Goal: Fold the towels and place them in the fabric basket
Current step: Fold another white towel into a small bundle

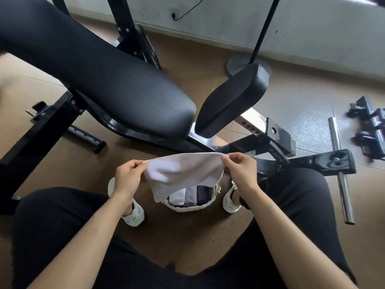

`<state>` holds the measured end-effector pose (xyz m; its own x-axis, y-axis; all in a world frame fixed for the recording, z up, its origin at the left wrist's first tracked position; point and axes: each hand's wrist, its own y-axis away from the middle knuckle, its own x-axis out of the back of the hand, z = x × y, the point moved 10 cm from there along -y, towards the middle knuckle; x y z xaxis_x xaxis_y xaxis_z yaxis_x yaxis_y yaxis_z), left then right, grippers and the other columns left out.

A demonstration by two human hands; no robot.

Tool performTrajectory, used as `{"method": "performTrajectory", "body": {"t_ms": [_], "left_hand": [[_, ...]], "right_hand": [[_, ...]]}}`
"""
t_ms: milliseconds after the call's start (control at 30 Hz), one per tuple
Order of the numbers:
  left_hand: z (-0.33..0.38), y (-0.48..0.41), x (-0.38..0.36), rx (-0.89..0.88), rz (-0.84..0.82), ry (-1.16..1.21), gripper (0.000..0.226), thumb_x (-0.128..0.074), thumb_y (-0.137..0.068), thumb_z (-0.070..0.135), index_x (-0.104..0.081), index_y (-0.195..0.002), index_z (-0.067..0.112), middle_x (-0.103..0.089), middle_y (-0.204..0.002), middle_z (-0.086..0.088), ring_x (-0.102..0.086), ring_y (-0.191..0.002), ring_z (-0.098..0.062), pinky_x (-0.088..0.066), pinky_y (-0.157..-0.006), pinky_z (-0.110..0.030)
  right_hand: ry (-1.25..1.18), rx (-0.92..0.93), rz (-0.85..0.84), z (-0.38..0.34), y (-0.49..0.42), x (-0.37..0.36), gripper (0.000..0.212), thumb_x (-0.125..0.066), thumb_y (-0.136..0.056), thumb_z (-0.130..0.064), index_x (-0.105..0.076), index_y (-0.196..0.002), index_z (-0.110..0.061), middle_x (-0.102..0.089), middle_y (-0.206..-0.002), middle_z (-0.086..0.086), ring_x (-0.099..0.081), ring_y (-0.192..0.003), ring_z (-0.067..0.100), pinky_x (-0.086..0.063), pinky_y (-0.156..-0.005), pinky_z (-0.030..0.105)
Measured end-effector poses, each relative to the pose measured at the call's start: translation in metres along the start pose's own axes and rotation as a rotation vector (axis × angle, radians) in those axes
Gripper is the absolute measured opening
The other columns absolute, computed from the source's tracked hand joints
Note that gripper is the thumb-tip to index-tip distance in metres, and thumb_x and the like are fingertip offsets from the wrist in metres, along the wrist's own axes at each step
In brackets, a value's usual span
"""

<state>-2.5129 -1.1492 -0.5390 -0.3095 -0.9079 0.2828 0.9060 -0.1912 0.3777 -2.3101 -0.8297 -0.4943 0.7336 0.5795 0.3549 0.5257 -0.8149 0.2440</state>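
Observation:
A white towel [183, 172] hangs in the air between my hands, spread out along its top edge. My left hand [127, 178] pinches its left corner and my right hand [241, 172] pinches its right corner. Directly below the towel, on the floor between my feet, stands the cream fabric basket [187, 206]. Folded towels [191, 197] in white, grey and dark tones stand upright inside it. The hanging towel hides the far half of the basket.
A black weight bench [125, 90] with its seat pad [233, 101] and steel frame stands just beyond the basket. A chrome bar [341, 178] and black fittings [368, 124] lie on the floor at right. My knees flank the basket.

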Motion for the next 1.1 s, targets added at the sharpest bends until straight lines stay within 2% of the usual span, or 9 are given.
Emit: {"method": "performTrajectory", "body": {"t_ms": [133, 267, 400, 567, 667, 800, 933, 1000, 1100], "left_hand": [[0.018, 0.024, -0.021, -0.042, -0.060, 0.039, 0.004, -0.074, -0.090, 0.016, -0.078, -0.088, 0.016, -0.076, -0.089, -0.007, -0.071, -0.094, -0.027, -0.061, -0.083, -0.042], [0.030, 0.038, -0.041, -0.101, -0.172, 0.024, 0.004, -0.078, -0.087, 0.018, -0.079, -0.091, 0.017, -0.078, -0.086, -0.001, -0.074, -0.091, -0.022, -0.061, -0.089, -0.043], [0.042, 0.057, -0.064, -0.158, -0.295, 0.053, 0.006, -0.077, -0.089, 0.017, -0.080, -0.094, 0.018, -0.079, -0.090, 0.001, -0.074, -0.092, -0.018, -0.061, -0.083, -0.034], [0.051, 0.068, -0.077, -0.231, -0.340, 0.026, 0.010, -0.076, -0.090, 0.019, -0.081, -0.099, 0.018, -0.080, -0.092, 0.005, -0.075, -0.094, -0.013, -0.062, -0.087, -0.038], [0.055, 0.070, -0.077, -0.280, -0.310, 0.019, 0.011, -0.076, -0.090, 0.016, -0.081, -0.098, 0.022, -0.080, -0.092, 0.007, -0.076, -0.094, -0.015, -0.063, -0.085, -0.038], [0.055, 0.073, -0.078, -0.299, -0.294, -0.003, 0.012, -0.075, -0.091, 0.016, -0.080, -0.096, 0.025, -0.079, -0.090, 0.010, -0.075, -0.094, -0.011, -0.062, -0.082, -0.030], [0.055, 0.075, -0.080, -0.303, -0.347, -0.061, 0.029, -0.068, -0.095, 0.009, -0.076, -0.099, 0.037, -0.077, -0.097, 0.019, -0.072, -0.101, -0.004, -0.060, -0.083, -0.022], [0.051, 0.075, -0.083, -0.242, -0.401, -0.008, 0.037, -0.057, -0.098, 0.001, -0.077, -0.105, 0.032, -0.078, -0.102, 0.017, -0.071, -0.107, -0.006, -0.060, -0.088, -0.024], [0.049, 0.079, -0.091, -0.198, -0.479, 0.044, 0.040, -0.047, -0.098, -0.005, -0.077, -0.117, 0.015, -0.077, -0.114, 0.006, -0.069, -0.114, -0.009, -0.056, -0.094, -0.024]], "right_hand": [[0.005, 0.054, -0.031, -0.008, 0.014, -0.011, 0.007, -0.076, -0.088, -0.026, -0.078, -0.084, -0.020, -0.075, -0.078, -0.002, -0.067, -0.073, 0.008, -0.056, -0.067, 0.020], [-0.005, 0.102, -0.156, -0.013, 0.026, -0.033, 0.003, -0.076, -0.088, -0.025, -0.078, -0.085, -0.024, -0.076, -0.079, -0.007, -0.071, -0.078, 0.008, -0.060, -0.073, 0.029], [0.012, 0.183, -0.288, -0.021, 0.042, -0.056, 0.009, -0.075, -0.090, -0.021, -0.080, -0.097, -0.019, -0.078, -0.087, -0.007, -0.074, -0.085, 0.012, -0.063, -0.078, 0.036], [0.050, 0.231, -0.357, -0.024, 0.057, -0.074, 0.015, -0.076, -0.091, -0.026, -0.080, -0.102, -0.017, -0.078, -0.089, -0.007, -0.074, -0.086, 0.010, -0.063, -0.080, 0.035], [0.075, 0.252, -0.355, -0.026, 0.060, -0.077, 0.017, -0.077, -0.090, -0.029, -0.080, -0.102, -0.018, -0.077, -0.088, -0.008, -0.074, -0.085, 0.009, -0.063, -0.079, 0.034], [0.074, 0.257, -0.319, -0.027, 0.064, -0.077, 0.017, -0.076, -0.090, -0.032, -0.080, -0.100, -0.019, -0.077, -0.086, -0.009, -0.074, -0.084, 0.009, -0.063, -0.079, 0.036], [0.048, 0.245, -0.347, -0.024, 0.064, -0.080, 0.017, -0.078, -0.089, -0.031, -0.079, -0.103, -0.021, -0.076, -0.093, -0.008, -0.072, -0.089, 0.012, -0.062, -0.081, 0.040], [0.075, 0.260, -0.357, -0.025, 0.064, -0.081, 0.025, -0.083, -0.084, -0.032, -0.076, -0.105, -0.021, -0.073, -0.097, -0.008, -0.070, -0.091, 0.012, -0.062, -0.081, 0.036], [0.169, 0.328, -0.276, -0.030, 0.065, -0.076, 0.031, -0.088, -0.078, -0.034, -0.072, -0.101, -0.022, -0.069, -0.094, -0.011, -0.067, -0.088, 0.007, -0.061, -0.076, 0.027]]}}
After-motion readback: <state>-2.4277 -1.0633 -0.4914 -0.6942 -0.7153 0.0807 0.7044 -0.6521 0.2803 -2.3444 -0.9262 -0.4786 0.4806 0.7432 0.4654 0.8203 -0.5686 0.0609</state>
